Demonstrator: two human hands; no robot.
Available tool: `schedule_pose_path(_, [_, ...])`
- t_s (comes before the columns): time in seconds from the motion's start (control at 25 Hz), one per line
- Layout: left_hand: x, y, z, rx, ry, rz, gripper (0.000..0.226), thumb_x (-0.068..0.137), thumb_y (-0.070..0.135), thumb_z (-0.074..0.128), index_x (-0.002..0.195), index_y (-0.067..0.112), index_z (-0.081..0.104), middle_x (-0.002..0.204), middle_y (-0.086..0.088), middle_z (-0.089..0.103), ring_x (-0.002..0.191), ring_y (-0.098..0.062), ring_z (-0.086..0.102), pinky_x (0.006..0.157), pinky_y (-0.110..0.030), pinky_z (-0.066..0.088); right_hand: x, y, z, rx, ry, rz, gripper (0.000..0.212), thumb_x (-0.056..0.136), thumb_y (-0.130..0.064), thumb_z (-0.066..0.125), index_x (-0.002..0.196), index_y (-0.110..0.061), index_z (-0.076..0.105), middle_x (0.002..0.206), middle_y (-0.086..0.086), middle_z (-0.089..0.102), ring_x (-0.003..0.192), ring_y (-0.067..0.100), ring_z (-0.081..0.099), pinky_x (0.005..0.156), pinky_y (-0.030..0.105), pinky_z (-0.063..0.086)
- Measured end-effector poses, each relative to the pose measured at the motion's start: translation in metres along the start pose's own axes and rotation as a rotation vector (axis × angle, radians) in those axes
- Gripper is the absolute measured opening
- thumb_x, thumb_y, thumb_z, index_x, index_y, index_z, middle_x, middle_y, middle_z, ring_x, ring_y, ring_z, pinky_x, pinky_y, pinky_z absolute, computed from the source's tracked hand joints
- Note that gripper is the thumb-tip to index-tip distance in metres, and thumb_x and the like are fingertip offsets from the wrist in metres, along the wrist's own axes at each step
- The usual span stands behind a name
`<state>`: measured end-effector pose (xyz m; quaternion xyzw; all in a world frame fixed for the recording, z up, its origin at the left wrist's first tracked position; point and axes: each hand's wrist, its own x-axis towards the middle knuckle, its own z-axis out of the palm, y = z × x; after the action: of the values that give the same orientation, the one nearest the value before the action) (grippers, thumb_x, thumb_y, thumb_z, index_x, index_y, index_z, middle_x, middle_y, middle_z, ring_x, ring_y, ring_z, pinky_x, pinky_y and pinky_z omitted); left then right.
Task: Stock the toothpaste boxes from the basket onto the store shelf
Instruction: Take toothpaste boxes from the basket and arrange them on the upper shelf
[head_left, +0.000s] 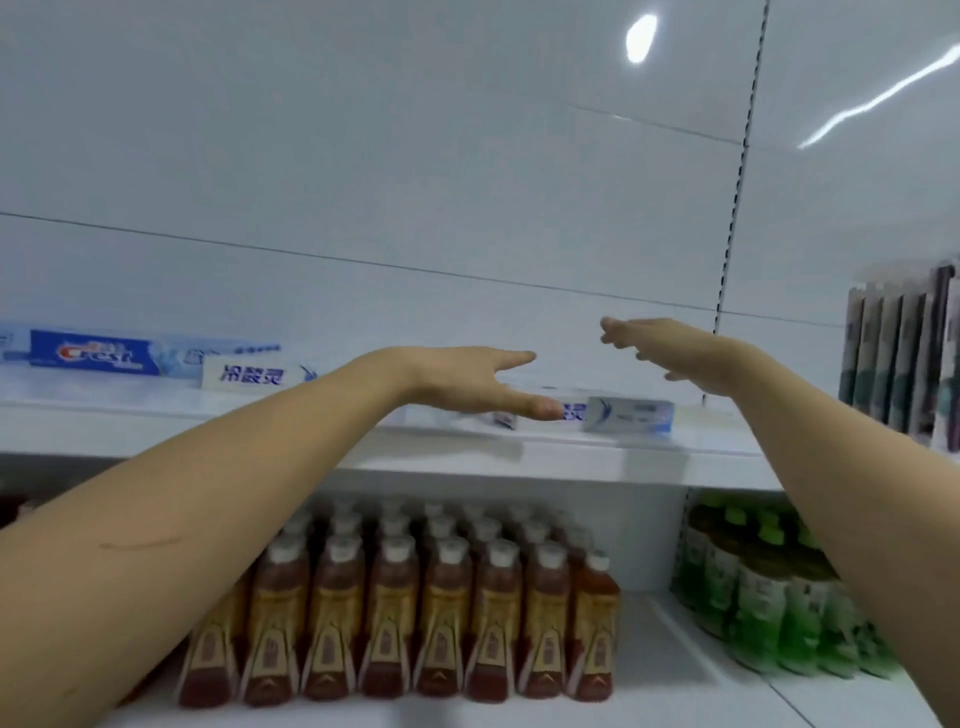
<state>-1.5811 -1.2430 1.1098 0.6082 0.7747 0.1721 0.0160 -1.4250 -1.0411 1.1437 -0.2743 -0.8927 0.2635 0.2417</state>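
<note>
Here, both bare hands reach flat over the upper shelf (545, 457), neither holding anything.

The left hand (467, 382) is spread with straight fingers and its thumb (535, 406) stretched out in front of a white-and-blue toothpaste box (618, 414) lying on its long side on the shelf; whether the thumb actually touches the box cannot be told. The right hand (680, 353) hovers palm down, fingers straight and together, above and just behind that box, apart from it. Off to the left of the left hand, further along the same shelf, lie a blue Crest box (98, 354) and a second white box (254, 375) just beside it. Below both forearms, the lower shelf carries rows of brown drink bottles (415, 613); under the right forearm stand green bottles (753, 597). Dark packets (904, 353) stand upright to the right of the right hand.
</note>
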Motion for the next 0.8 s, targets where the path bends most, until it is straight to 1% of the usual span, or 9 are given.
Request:
schedule_pose_path(0.12, [0.023,0.018,0.02,0.149,-0.022,-0.095,0.11,0.07,0.082,0.054,0.156,0.029,0.011,0.161,0.011,0.015,0.147,-0.01,0.02,0.121,-0.034,0.012,0.007,0.033,0.018,-0.086,-0.068,0.051,0.07,0.096,-0.065,0.034,0.144,-0.015,0.046,0.152,0.006,0.04,0.134,0.03,0.042,0.112,0.046,0.031])
schedule_pose_path(0.24, [0.038,0.013,0.02,0.254,-0.074,-0.193,0.098,0.078,0.079,0.048,0.156,0.031,0.011,0.162,0.011,0.016,0.147,-0.012,0.019,0.12,-0.033,0.012,0.033,0.035,0.043,-0.251,-0.055,0.007,0.063,0.102,-0.051,0.033,0.135,-0.001,0.049,0.142,0.015,0.05,0.123,0.032,0.05,0.101,0.037,0.035])
schedule_pose_path(0.36, [0.048,-0.006,0.009,0.324,-0.079,-0.34,0.088,0.083,0.076,0.043,0.155,0.036,0.012,0.161,0.01,0.018,0.146,-0.016,0.021,0.118,-0.036,0.014,0.059,0.032,0.048,-0.315,-0.075,0.017,0.045,0.102,-0.04,0.038,0.124,-0.002,0.051,0.123,0.011,0.053,0.106,0.031,0.05,0.085,0.031,0.035])
schedule_pose_path(0.44, [0.057,-0.019,0.008,0.348,-0.074,-0.383,0.088,0.081,0.08,0.042,0.153,0.041,0.013,0.161,0.009,0.02,0.146,-0.018,0.022,0.119,-0.041,0.016,0.068,0.031,0.049,-0.319,-0.076,0.052,0.031,0.102,-0.034,0.041,0.1,-0.005,0.051,0.107,0.01,0.049,0.096,0.029,0.046,0.077,0.028,0.034])
schedule_pose_path(0.52, [0.064,-0.025,0.007,0.361,-0.096,-0.401,0.088,0.079,0.081,0.042,0.153,0.044,0.011,0.161,0.007,0.018,0.146,-0.021,0.022,0.119,-0.043,0.016,0.074,0.027,0.05,-0.341,-0.071,0.064,0.03,0.102,-0.032,0.043,0.087,-0.006,0.047,0.099,0.009,0.049,0.092,0.029,0.046,0.076,0.028,0.036])
schedule_pose_path(0.56, [0.066,-0.027,0.003,0.373,-0.104,-0.415,0.089,0.078,0.082,0.042,0.153,0.045,0.009,0.162,0.005,0.015,0.147,-0.022,0.021,0.119,-0.043,0.016,0.075,0.026,0.048,-0.337,-0.083,0.068,0.03,0.102,-0.034,0.043,0.09,-0.006,0.048,0.097,0.008,0.05,0.095,0.029,0.049,0.079,0.029,0.039])
schedule_pose_path(0.68, [0.053,-0.036,-0.011,0.288,-0.061,-0.439,0.103,0.065,0.094,0.034,0.152,0.047,0.006,0.163,0.006,0.011,0.148,-0.021,0.018,0.12,-0.045,0.012,0.09,0.037,0.044,-0.066,-0.115,0.151,0.034,0.101,-0.043,0.041,0.112,-0.012,0.048,0.11,0.007,0.055,0.113,0.029,0.058,0.101,0.04,0.046])
schedule_pose_path(0.76, [0.037,-0.057,-0.022,0.103,0.025,-0.537,0.105,0.063,0.098,0.021,0.153,0.044,0.013,0.163,0.009,0.012,0.149,-0.021,0.016,0.12,-0.049,0.009,0.098,0.048,0.044,0.257,-0.06,0.252,0.038,0.1,-0.041,0.042,0.119,-0.008,0.047,0.104,0.009,0.055,0.102,0.027,0.062,0.1,0.039,0.048])
schedule_pose_path(0.8, [0.029,-0.069,-0.025,0.045,0.059,-0.634,0.107,0.062,0.099,0.016,0.153,0.041,0.016,0.162,0.006,0.014,0.148,-0.023,0.016,0.119,-0.05,0.009,0.101,0.052,0.046,0.392,-0.044,0.293,0.036,0.1,-0.037,0.043,0.12,-0.007,0.046,0.097,0.008,0.053,0.091,0.025,0.062,0.092,0.035,0.05])
